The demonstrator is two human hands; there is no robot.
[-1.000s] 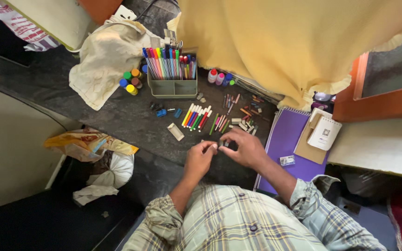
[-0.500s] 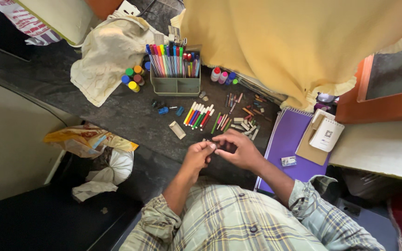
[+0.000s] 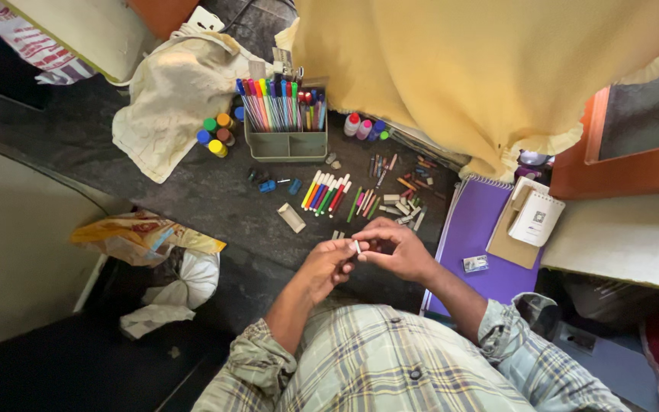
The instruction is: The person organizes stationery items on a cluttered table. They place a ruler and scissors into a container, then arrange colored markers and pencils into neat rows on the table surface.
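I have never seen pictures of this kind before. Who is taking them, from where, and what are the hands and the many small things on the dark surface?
The picture comes from a camera worn on a person's head, looking down, so you see that person's own arms in a checked shirt. There is no machine here.

The left hand and the right hand meet over the dark surface. Between their fingertips they pinch a small white piece; it is too small to say what it is.

On the surface lie a row of coloured markers, short crayon pieces and a small pale block. Further away stands a green organiser full of pens, with small paint pots beside it. At the right is a purple spiral notebook. A yellow cloth hangs above.
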